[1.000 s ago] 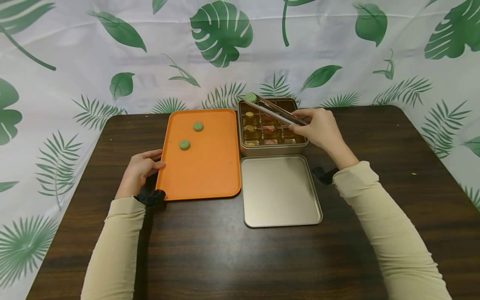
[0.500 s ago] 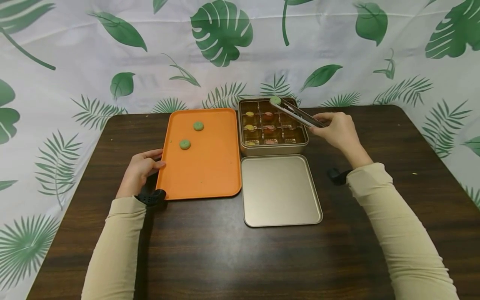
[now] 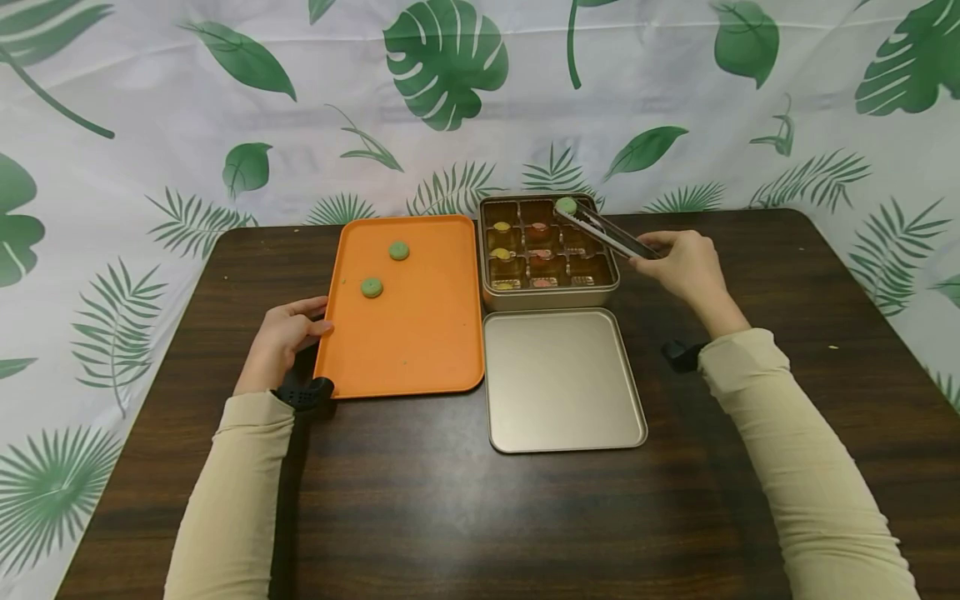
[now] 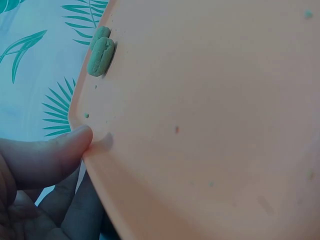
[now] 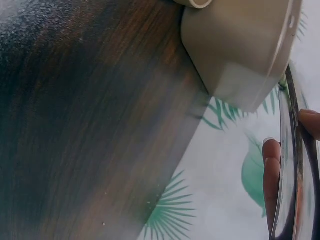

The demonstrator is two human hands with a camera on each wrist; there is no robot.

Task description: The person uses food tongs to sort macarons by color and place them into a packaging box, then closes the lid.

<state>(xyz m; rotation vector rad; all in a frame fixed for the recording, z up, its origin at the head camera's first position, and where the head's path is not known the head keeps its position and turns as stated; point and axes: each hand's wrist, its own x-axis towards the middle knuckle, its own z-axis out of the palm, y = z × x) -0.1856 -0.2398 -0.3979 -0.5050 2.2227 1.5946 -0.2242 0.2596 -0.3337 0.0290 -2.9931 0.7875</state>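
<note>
Right grip (image 3: 678,260) pinches the slim silver metal tongs (image 3: 609,237) near their rear end; right wrist view agrees, digits on either side of them. Tong tips clamp a round pale-green macaron (image 3: 566,206) at the back-right compartment of the square gold metal tin (image 3: 555,298); can't tell if it's touching the bottom or just above. Tin carries a clear plastic insert, three by three: yellow pieces down the left column, red-pink pieces down the middle one. Left grip (image 3: 283,337) pinches the left rim of the rectangular orange tray (image 3: 420,342), thumb on top of the rim, other fingers outside and below. Two more round green macarons (image 3: 371,287) lie on that tray, left of centre and toward the back, near each other but apart in the head view; small crumbs are scattered across it too. Flat square gold metal lid (image 3: 566,379) lies just in front of the tin, close beside the tray's right edge. All of it sits on the dark brown wood-grain surface (image 3: 450,517). White curtain (image 3: 525,100) with green leaf print behind. Both sleeves (image 3: 795,467) are beige.
</note>
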